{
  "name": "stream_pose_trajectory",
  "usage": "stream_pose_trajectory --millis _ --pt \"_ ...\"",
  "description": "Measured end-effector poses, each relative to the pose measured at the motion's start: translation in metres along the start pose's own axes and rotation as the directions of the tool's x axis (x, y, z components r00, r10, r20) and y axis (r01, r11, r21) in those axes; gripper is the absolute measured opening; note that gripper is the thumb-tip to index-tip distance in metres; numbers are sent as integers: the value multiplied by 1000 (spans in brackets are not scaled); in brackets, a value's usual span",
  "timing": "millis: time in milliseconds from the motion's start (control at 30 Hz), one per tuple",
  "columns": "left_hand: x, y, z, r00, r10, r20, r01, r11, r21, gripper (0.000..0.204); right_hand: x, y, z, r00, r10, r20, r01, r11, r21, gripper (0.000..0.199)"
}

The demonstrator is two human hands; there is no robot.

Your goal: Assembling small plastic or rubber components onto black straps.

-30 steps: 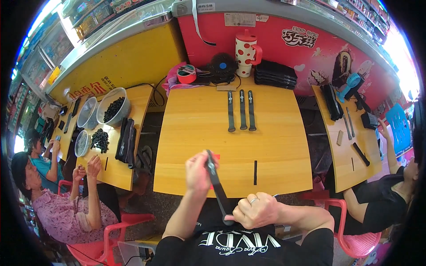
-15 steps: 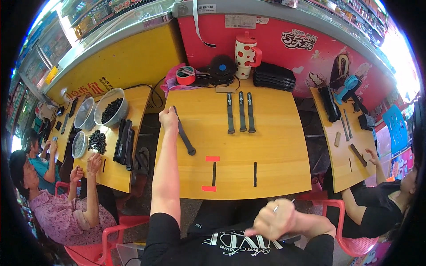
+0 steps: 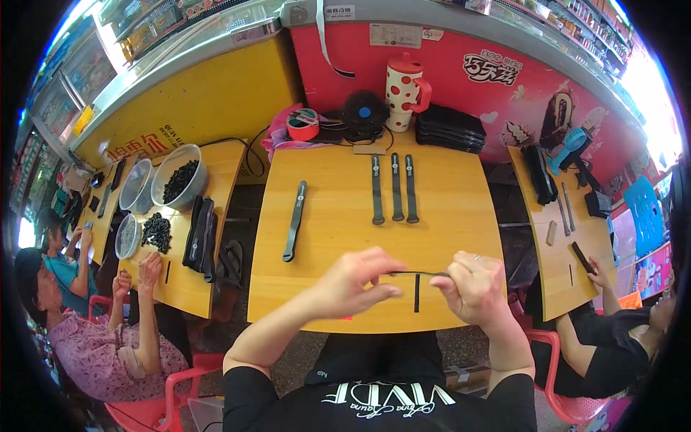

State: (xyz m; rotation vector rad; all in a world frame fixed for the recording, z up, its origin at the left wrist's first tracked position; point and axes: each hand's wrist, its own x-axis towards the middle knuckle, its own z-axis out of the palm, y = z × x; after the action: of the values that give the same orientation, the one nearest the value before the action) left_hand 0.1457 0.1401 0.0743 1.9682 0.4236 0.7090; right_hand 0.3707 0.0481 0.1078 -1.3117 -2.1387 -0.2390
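Observation:
My right hand point(image 3: 473, 288) is closed round one end of a thin dark strip point(image 3: 426, 273) held level above the table's near edge. My left hand point(image 3: 360, 282) faces it, thumb and fingers apart, and the strip's other end reaches the gap between them. Under the strip, a short black line point(image 3: 417, 299) lies on the wooden table point(image 3: 345, 237). A dark grey strap point(image 3: 294, 219) rests alone to the left. Farther back, three similar straps point(image 3: 395, 189) lie side by side. A bit of red tape point(image 3: 345, 317) shows beneath my left wrist.
At the back stand a dotted tumbler point(image 3: 403, 93), a stack of black pouches point(image 3: 450, 129), a small fan point(image 3: 365, 113) and a red tape roll point(image 3: 303, 125). Co-workers sit at side tables; the left one holds a tub of black pieces point(image 3: 180, 180).
My left hand has let go of the strap at the left and moved to the near middle. My right hand has risen over the table, and the thin strip now shows between both hands.

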Motion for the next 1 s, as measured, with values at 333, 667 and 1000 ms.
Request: stream_pose_trajectory --millis 333,667,1000 --pt "42 -92 -38 707 -659 -256 512 727 -457 27 -24 59 56 851 516 -96 -471 832 294 33" --pt "101 -215 -71 715 -64 -697 555 659 508 28 -84 96 122 810 581 -81 -582 813 8 15" --pt "123 -179 -39 680 -330 -654 732 350 584 45 -83 102 119 827 558 -61 -561 825 -61 12"
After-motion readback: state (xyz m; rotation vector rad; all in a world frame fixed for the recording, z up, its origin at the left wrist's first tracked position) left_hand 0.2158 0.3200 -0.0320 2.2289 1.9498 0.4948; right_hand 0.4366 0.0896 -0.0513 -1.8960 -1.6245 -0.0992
